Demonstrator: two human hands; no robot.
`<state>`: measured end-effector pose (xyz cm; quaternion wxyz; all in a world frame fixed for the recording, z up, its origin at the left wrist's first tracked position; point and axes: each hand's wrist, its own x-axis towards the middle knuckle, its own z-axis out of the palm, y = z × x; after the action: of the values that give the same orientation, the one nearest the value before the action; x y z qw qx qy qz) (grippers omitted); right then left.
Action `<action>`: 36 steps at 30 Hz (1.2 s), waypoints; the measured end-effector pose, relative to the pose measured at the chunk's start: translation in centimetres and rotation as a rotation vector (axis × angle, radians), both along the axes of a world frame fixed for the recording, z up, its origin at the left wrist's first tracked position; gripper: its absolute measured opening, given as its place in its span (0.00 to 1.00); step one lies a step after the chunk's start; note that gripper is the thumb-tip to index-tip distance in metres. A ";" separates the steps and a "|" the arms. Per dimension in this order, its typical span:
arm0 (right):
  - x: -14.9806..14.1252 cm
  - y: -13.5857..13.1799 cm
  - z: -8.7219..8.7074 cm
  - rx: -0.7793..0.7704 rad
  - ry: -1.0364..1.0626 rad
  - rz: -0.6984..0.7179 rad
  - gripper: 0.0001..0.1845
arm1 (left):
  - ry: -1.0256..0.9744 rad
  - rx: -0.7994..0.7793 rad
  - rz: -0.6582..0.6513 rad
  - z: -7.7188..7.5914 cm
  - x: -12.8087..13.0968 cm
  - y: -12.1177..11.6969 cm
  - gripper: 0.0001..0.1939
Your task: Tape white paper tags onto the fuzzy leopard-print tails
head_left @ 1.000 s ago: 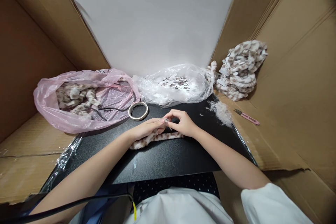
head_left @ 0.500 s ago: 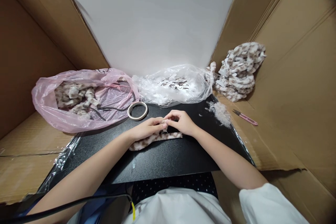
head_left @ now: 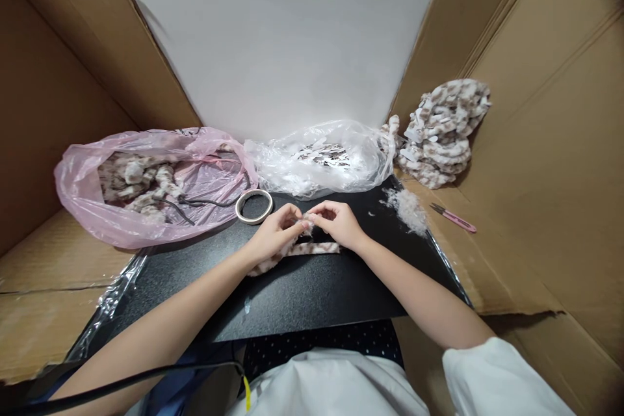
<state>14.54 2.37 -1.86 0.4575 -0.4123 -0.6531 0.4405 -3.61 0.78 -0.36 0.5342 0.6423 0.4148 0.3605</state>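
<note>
Left fingers (head_left: 295, 230) have arched higher, clamped with right fingers (head_left: 318, 218) on furry fabric (head_left: 307, 224) between.

Furry strip (head_left: 316, 248) (spotted) partly hidden, cable (head_left: 146, 374) cut off

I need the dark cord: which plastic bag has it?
The pink bag, on the left: dark cord lies across its opening. The clear bag beside it shows white pieces.

The worktop (head_left: 292, 292) looks matt black and finely grained. Glossy, crinkled thin plastic forms the pink bag (head_left: 112, 227) at left. Plush, mottled cloth makes up the strip (head_left: 316, 248) at centre.
</note>
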 end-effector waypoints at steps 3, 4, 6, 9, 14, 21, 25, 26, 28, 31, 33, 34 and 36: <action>-0.1 -0.1 -0.2 0.060 -0.014 0.067 0.07 | -0.080 -0.116 -0.007 -0.2 0.4 -0.1 0.18; -0.1 -0.1 -0.2 0.065 -0.011 0.082 0.08 | -0.106 -0.145 -0.022 -0.2 0.6 -0.2 0.19; -0.2 -0.2 -0.3 0.047 0.007 0.111 0.09 | -0.166 -0.183 -0.050 -0.2 0.8 -0.4 0.20; -0.3 -0.3 -0.3 0.011 0.023 0.142 0.10 | -0.237 -0.261 -0.086 -0.2 0.9 -0.6 0.19; -0.1 -0.4 0.2 0.293 -0.145 -0.083 0.08 | -0.388 -0.339 0.029 -0.5 1.2 -0.2 0.14; -0.5 -1.2 0.2 0.588 -0.341 -0.034 0.10 | -0.506 -0.334 0.187 -0.7 1.4 0.2 0.09; -0.6 -0.9 -0.3 0.646 -0.330 -0.099 0.09 | -0.571 -0.375 0.123 -0.7 1.4 0.2 0.04; -0.6 -0.8 -0.4 0.665 -0.294 -0.127 0.07 | -0.577 -0.379 0.118 -0.8 1.3 0.2 0.05; -0.5 -0.7 -0.4 0.673 -0.222 -0.162 0.03 | -0.565 -0.376 0.124 -1.0 1.3 0.2 0.06; -0.4 -0.7 -0.2 0.630 -0.146 -0.182 0.03 | -0.488 -0.370 0.115 -1.1 1.2 0.2 0.11; -0.4 -0.9 0.1 0.615 -0.116 -0.196 0.03 | -0.404 -0.334 0.097 -1.0 1.1 0.1 0.14; -0.4 -0.9 0.2 0.612 -0.104 -0.207 0.03 | -0.351 -0.304 0.090 -0.9 1.0 0.1 0.15; -0.3 -1.0 0.5 0.598 -0.088 -0.232 0.03 | -0.218 -0.227 0.083 -0.7 0.9 -0.1 0.16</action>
<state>14.24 1.35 -1.38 0.5768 -0.3500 -0.7215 0.1556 -2.75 0.70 -1.08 0.6297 0.5174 0.4187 0.4007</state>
